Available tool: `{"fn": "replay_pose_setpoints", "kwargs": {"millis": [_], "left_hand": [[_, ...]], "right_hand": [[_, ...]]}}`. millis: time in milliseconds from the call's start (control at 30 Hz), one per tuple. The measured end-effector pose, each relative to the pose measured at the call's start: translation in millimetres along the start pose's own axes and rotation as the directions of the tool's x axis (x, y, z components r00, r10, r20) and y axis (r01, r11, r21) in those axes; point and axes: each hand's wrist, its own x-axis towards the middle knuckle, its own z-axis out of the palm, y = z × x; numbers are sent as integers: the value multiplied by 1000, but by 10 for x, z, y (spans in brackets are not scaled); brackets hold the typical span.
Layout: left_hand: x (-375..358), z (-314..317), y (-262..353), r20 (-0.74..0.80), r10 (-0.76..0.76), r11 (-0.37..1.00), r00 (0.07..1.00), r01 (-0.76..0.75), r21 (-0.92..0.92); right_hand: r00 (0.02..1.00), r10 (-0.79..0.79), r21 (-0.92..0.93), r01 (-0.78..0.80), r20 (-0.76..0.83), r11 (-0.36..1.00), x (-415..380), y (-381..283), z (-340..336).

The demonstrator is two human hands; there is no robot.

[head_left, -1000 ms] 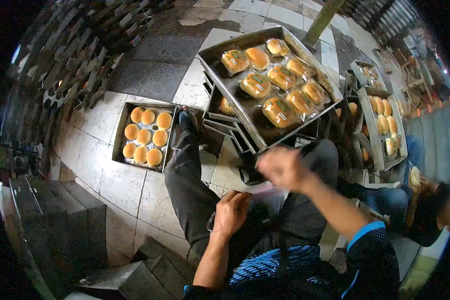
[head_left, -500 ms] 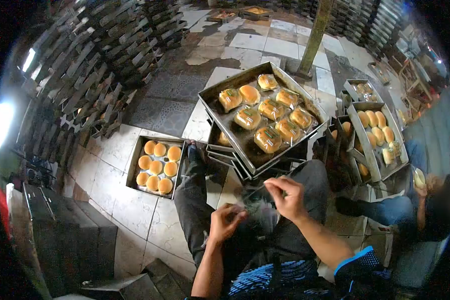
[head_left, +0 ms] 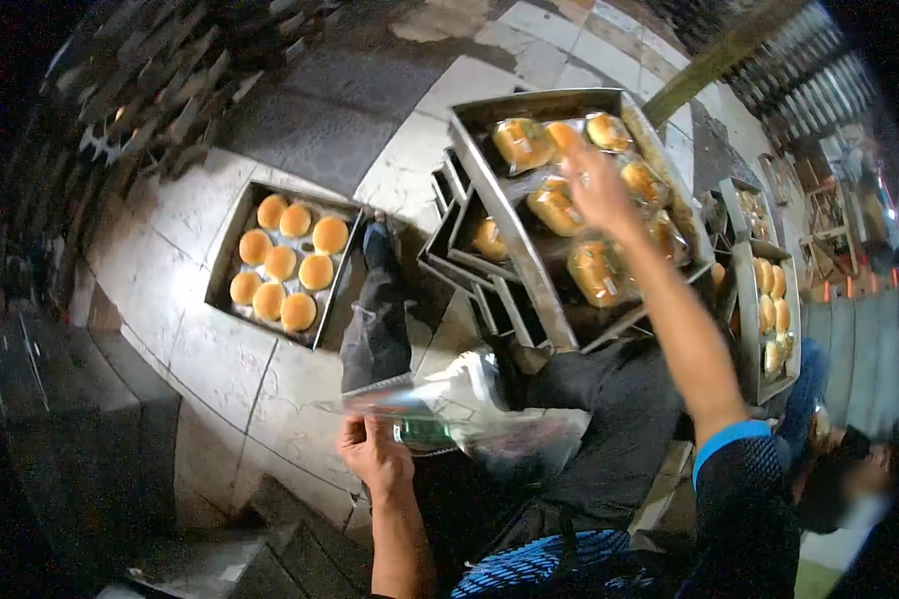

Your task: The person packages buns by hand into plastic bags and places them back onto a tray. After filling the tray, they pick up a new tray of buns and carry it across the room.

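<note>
A: Where are your hands?

B: Your left hand (head_left: 375, 454) sits low over your lap, its fingers (head_left: 355, 431) pinched closed on the edge of a clear, crinkled plastic bag (head_left: 449, 409) that stretches out across your dark trousers. Your right hand (head_left: 597, 188) is stretched out, fingers spread open, over the top grey metal tray (head_left: 509, 215) of wrapped golden buns (head_left: 597, 272).

A: Is the right hand holding one?

B: You cannot tell whether it touches a bun; the hand is blurred and nothing is clasped in it.

A: What lies around you?

B: That tray tops a stack of like trays in front of your knees. On the tiled floor (head_left: 220, 369) to your left lies a shallow metal tray (head_left: 228, 262) with nine unwrapped round buns (head_left: 281, 268). To your right stands another tray of pale buns (head_left: 766, 317), and a seated person (head_left: 849, 479) is beside it.
</note>
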Motion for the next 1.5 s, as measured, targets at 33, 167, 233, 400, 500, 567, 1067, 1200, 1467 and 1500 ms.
{"fn": "replay_pose_setpoints", "kwargs": {"millis": [33, 167, 233, 400, 500, 567, 1067, 1200, 1467, 1500], "left_hand": [[-29, 161, 144, -35, -47, 999, 998, 47, 17], [20, 49, 167, 1, -85, 996, 996, 85, -28], [44, 140, 208, -11, -61, 997, 998, 60, -44], [37, 242, 275, 9, -141, 982, 990, 141, -122], [2, 186, 209, -7, -109, 993, 994, 109, -36], [-15, 58, 84, 37, -65, 998, 997, 66, -10], [-889, 847, 669, 496, -149, 977, 856, 205, -60], [-1262, 1039, 700, 388, -8, 959, 922, -102, 263], [-916, 732, 834, 271, -224, 945, 936, 276, -176], [-968, 777, 884, 216, -226, 951, 950, 263, -161]], "right_hand": [[973, 55, -26, -50, 223, 998, 314, 338, 149], [893, 125, -201, -39, 432, 979, 1051, 1118, 711], [826, 217, -325, -44, 520, 945, 1348, 1017, 644], [788, 44, -209, 108, 614, 972, 1159, 978, 219], [970, 118, 247, -170, 214, 954, 713, 983, -119], [768, 529, 832, -522, 362, 188, 281, 574, -579], [872, -419, 710, 128, 253, 693, -2352, -2458, -1614], [892, -410, 560, 243, 192, 792, -2151, -2574, -1644], [725, -552, 745, 82, 411, 662, -2489, -2550, -1763], [733, -513, 792, -57, 446, 608, -2462, -2527, -1796]]}}
